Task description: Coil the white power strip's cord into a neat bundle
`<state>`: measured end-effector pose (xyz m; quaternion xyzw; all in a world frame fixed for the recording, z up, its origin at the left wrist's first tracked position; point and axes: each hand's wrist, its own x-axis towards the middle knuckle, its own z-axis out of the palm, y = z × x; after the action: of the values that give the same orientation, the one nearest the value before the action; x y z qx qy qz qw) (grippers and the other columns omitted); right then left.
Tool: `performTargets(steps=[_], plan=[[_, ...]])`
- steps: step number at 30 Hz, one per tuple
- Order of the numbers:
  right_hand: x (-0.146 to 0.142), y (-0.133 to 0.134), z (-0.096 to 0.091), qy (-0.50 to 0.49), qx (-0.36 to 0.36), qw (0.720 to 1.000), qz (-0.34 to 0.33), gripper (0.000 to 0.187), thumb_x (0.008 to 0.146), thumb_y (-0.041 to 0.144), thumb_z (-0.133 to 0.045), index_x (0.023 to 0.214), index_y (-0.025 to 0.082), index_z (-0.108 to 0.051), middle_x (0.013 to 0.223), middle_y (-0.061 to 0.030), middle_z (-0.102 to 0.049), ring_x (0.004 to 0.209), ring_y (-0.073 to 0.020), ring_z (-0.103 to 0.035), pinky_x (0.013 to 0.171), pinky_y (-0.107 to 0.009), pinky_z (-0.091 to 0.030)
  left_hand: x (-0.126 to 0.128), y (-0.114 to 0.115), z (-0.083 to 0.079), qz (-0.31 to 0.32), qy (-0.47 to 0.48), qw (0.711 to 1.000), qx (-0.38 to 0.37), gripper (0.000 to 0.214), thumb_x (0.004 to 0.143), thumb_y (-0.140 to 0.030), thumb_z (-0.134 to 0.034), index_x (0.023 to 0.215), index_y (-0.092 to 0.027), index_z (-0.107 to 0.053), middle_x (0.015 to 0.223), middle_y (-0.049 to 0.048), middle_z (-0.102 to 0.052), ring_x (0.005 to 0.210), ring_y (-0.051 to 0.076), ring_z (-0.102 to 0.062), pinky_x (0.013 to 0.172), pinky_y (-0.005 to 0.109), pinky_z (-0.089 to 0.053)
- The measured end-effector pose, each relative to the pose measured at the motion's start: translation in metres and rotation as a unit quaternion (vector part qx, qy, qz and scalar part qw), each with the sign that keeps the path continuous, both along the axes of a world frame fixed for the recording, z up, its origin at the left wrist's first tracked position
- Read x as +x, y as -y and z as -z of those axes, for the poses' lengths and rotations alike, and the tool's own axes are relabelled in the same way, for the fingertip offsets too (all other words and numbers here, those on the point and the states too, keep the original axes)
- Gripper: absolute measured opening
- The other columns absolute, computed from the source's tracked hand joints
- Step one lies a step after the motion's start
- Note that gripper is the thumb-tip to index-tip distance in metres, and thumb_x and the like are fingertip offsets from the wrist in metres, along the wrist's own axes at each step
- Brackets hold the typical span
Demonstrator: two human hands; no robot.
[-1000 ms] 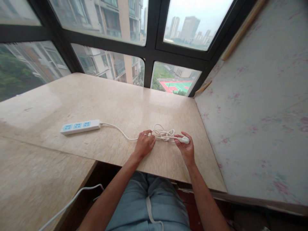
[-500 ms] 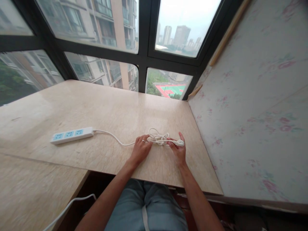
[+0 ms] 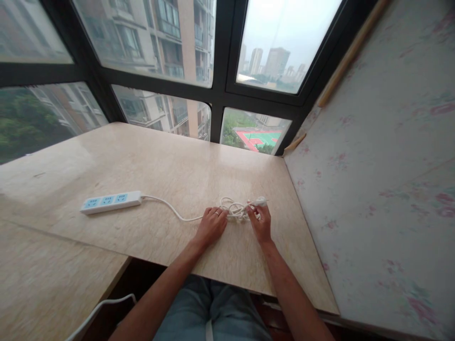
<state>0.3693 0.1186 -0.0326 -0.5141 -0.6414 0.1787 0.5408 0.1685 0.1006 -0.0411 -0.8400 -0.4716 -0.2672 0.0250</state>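
A white power strip (image 3: pixel 112 202) with blue socket faces lies on the left part of the stone-look counter. Its white cord (image 3: pixel 170 208) runs right to a loose, tangled bundle (image 3: pixel 235 208) between my hands. My left hand (image 3: pixel 213 225) rests on the counter at the bundle's left end, fingers closed on the cord. At the other end my right hand (image 3: pixel 261 223) pinches the cord with thumb and fingers. The white plug (image 3: pixel 260 201) sticks out just above my right fingers.
The counter (image 3: pixel 159 156) reaches back to dark-framed windows (image 3: pixel 218 94). A flowered wall (image 3: pixel 373 189) bounds it on the right. Another white cable (image 3: pixel 106 303) hangs at the lower left, beside a lower gap. My legs are under the front edge.
My right hand has curled its fingers in and turned, and the plug has shifted up and slightly left. My left hand still holds the bundle's left end. The camera view has shifted slightly.
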Motion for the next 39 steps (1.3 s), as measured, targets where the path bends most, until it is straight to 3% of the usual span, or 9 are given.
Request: performTargets(steps=[4,9,15,19,22,26,31,39], plan=[[0.002,-0.022,-0.002,0.002,-0.012,1.0,-0.024,0.034,0.085,0.049,-0.058,0.103,0.023,-0.068,0.107,-0.0083,-0.06,0.103,-0.0233,-0.056,0.088,-0.04,-0.048,0.002,-0.003,0.0,-0.004,0.011,1.0,0.003,0.026,0.087,-0.023,-0.056,0.113,-0.018,-0.057,0.098,0.0092,-0.066,0.098,0.024,-0.057,0.089,0.042,-0.041],[0.012,-0.04,-0.007,-0.067,-0.122,0.976,-0.164,0.044,0.084,0.059,-0.054,0.104,0.022,-0.067,0.118,-0.0091,-0.064,0.106,-0.0235,-0.061,0.092,-0.04,-0.048,0.001,-0.001,-0.005,-0.004,0.024,0.999,0.026,0.016,0.091,-0.023,-0.054,0.104,-0.02,-0.062,0.094,0.0072,-0.068,0.093,0.022,-0.059,0.085,0.039,-0.042],[0.028,-0.034,-0.018,-0.14,-0.244,0.92,-0.273,0.065,0.07,0.071,-0.063,0.112,0.022,-0.067,0.123,-0.0114,-0.064,0.115,-0.028,-0.06,0.092,-0.042,-0.05,-0.002,0.004,-0.01,0.01,0.086,0.993,0.074,0.013,0.092,-0.025,-0.054,0.098,-0.022,-0.065,0.091,0.0048,-0.071,0.091,0.018,-0.063,0.083,0.036,-0.043],[0.031,-0.026,-0.017,-0.157,-0.272,0.903,-0.294,0.073,0.062,0.064,-0.074,0.121,0.023,-0.061,0.128,-0.0114,-0.061,0.115,-0.0278,-0.06,0.089,-0.04,-0.052,-0.005,0.007,-0.011,0.021,0.128,0.987,0.092,0.01,0.091,-0.025,-0.056,0.093,-0.022,-0.066,0.091,0.0032,-0.073,0.092,0.017,-0.064,0.083,0.034,-0.043],[0.033,-0.02,-0.019,-0.136,-0.215,0.941,-0.223,0.056,0.072,0.056,-0.071,0.115,0.022,-0.064,0.114,-0.0105,-0.067,0.104,-0.0253,-0.063,0.085,-0.039,-0.052,-0.006,0.009,-0.013,0.016,0.161,0.981,0.103,0.008,0.09,-0.025,-0.058,0.089,-0.023,-0.066,0.089,0.0021,-0.073,0.09,0.015,-0.064,0.082,0.033,-0.043],[0.028,-0.011,-0.028,-0.057,-0.053,0.99,-0.119,0.024,0.083,0.042,-0.065,0.099,0.024,-0.069,0.1,-0.0069,-0.066,0.089,-0.0211,-0.063,0.082,-0.038,-0.051,-0.002,0.01,-0.017,-0.018,0.176,0.981,0.078,0.012,0.091,-0.028,-0.056,0.086,-0.023,-0.066,0.084,0.0019,-0.073,0.083,0.015,-0.064,0.079,0.033,-0.043],[0.01,-0.002,-0.035,0.111,0.047,0.98,-0.158,0.02,0.081,0.03,-0.067,0.1,0.029,-0.072,0.099,-0.0072,-0.064,0.096,-0.024,-0.057,0.084,-0.041,-0.05,0.006,0.01,-0.022,-0.032,0.183,0.979,0.086,0.013,0.092,-0.026,-0.055,0.085,-0.021,-0.064,0.081,0.0016,-0.072,0.081,0.015,-0.063,0.078,0.033,-0.04],[0.005,0.002,-0.035,0.241,0.069,0.958,-0.136,0.023,0.082,0.034,-0.067,0.102,0.025,-0.071,0.103,-0.0078,-0.062,0.097,-0.0232,-0.056,0.088,-0.041,-0.043,0.014,0.006,-0.019,-0.017,0.242,0.961,0.132,0.006,0.088,-0.02,-0.059,0.083,-0.019,-0.062,0.077,0.0019,-0.07,0.073,0.015,-0.064,0.073,0.032,-0.04]])
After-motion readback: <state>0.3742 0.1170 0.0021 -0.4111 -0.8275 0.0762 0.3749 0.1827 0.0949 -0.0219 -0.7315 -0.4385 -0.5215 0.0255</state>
